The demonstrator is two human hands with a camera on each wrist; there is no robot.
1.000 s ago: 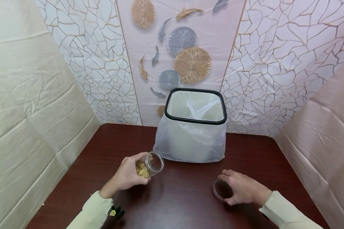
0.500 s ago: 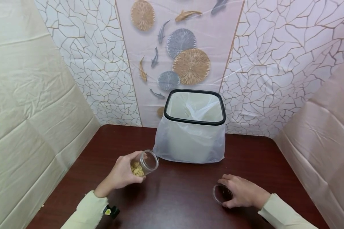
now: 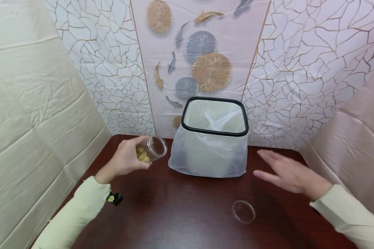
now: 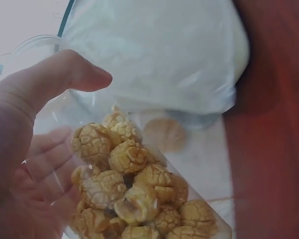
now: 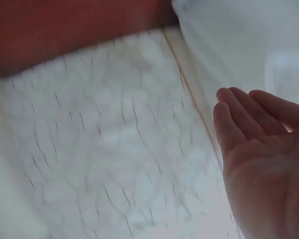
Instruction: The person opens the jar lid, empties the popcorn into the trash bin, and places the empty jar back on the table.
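My left hand (image 3: 124,159) grips a clear jar (image 3: 153,149), tilted with its uncovered mouth toward the right. Clumps of caramel popcorn (image 4: 137,189) lie at the jar's bottom end, and the thumb and fingers wrap round its wall in the left wrist view. On the table, a clear round lid (image 3: 243,211) lies flat by itself. My right hand (image 3: 291,173) is in the air above and to the right of that lid, fingers extended and holding nothing. In the right wrist view its palm and fingers (image 5: 239,117) show bare.
A trash bin with a black rim (image 3: 215,132) and a white plastic liner (image 3: 208,155) stands at the back middle of the dark red table (image 3: 174,214). Patterned cloth (image 3: 299,69) hangs behind, and plain cloth walls (image 3: 50,114) flank both sides.
My right hand has let go of the lid and risen away to the upper right, leaving it on the table. The left hand has lifted the jar upward and slightly left.
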